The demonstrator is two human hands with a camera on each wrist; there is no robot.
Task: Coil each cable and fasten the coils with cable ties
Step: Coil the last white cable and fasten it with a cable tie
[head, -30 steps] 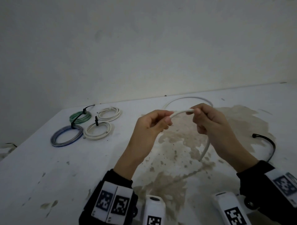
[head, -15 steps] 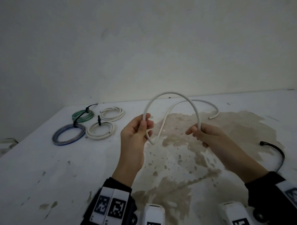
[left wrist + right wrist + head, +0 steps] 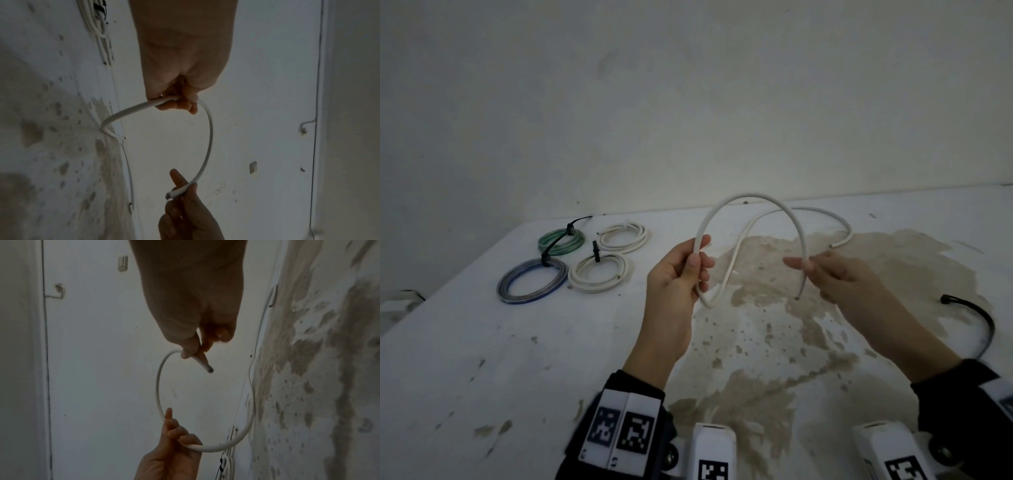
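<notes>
A stiff white cable (image 3: 753, 198) arches above the table between my two hands. My left hand (image 3: 681, 270) grips it at the arch's left foot; below that grip the cable bends back and trails away across the table to a far end (image 3: 834, 245). My right hand (image 3: 825, 270) pinches the arch's right foot between thumb and fingers, with the short cut end (image 3: 798, 296) sticking out below. The wrist views show the same cable (image 3: 208, 146) (image 3: 158, 386) held at both ends of the arch. A loose black cable tie (image 3: 979, 318) lies at the right.
Several tied coils lie at the table's back left: a green coil (image 3: 561, 241), a blue-grey coil (image 3: 532, 281) and two white coils (image 3: 599, 272) (image 3: 623, 236). A brown stain (image 3: 774, 342) covers the middle of the white table. A wall stands behind the table.
The hands have drawn apart and the cable between them has bowed up from a short straight piece into a tall arch. Over the last half second the arch barely changed.
</notes>
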